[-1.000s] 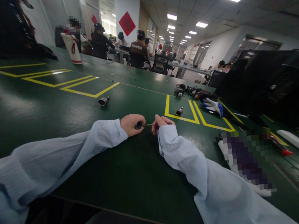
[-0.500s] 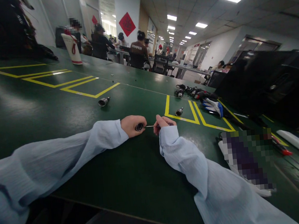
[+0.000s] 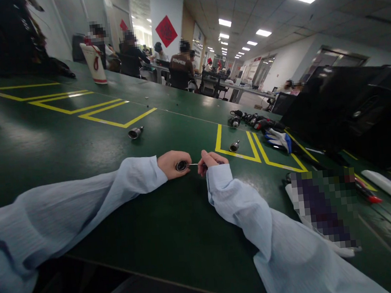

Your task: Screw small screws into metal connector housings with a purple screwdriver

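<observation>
My left hand (image 3: 171,163) rests on the green table (image 3: 77,144) and is closed around a small dark cylindrical metal part (image 3: 182,166), its open end facing right. My right hand (image 3: 211,160) is closed in a pinch on a thin metal tool (image 3: 193,164) whose tip reaches into the part's open end. Both arms wear pale blue sleeves and lie on the table. Two similar metal parts lie loose: one (image 3: 135,132) further left, one (image 3: 234,146) inside a yellow-taped box to the right.
A pile of dark parts (image 3: 248,118) and a blue-white glove (image 3: 278,139) lie at the right. A large black case (image 3: 351,113) stands beyond them. A white cup (image 3: 94,64) stands far left. White tools (image 3: 389,187) lie at right. Several people sit at tables behind.
</observation>
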Available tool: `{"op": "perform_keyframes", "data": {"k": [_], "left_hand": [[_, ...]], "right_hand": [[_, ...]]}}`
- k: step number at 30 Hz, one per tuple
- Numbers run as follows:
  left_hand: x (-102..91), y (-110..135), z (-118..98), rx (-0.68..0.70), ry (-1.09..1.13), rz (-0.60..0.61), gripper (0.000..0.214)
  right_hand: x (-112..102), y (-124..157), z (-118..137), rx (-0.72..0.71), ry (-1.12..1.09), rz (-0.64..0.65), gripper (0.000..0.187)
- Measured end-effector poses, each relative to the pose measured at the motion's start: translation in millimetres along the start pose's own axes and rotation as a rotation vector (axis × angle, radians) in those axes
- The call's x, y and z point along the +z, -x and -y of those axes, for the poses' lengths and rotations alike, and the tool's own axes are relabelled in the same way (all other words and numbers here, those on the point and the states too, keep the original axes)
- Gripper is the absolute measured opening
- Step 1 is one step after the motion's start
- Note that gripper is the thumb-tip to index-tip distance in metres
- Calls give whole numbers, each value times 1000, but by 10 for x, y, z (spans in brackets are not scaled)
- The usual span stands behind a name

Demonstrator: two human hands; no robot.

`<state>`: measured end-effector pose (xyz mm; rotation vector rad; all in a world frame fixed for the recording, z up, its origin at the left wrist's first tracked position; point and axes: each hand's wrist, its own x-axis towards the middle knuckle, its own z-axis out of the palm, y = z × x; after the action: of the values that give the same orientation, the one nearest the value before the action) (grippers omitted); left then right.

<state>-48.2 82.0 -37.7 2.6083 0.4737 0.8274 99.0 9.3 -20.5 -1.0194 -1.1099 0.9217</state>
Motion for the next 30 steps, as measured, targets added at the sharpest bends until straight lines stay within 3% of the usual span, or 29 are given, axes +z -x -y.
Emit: {"op": "perform_keyframes", "data": {"k": [7,13,22,30], "left_hand": [[-11,-14,-14,30,29,51,10],[-18,-21,-15,-18,74,43,14],[-4,-12,-27,-8,84,77,17],[-13,-21,-57,2,160,87,21]], "right_hand": [[-87,-119,-36,137,-82,66,39],[-97,-118,-67,200,-158,12,39],[-35,-49,-6,-74,119,37,37],[-111,-115,-10,170,-58,80,42]]}}
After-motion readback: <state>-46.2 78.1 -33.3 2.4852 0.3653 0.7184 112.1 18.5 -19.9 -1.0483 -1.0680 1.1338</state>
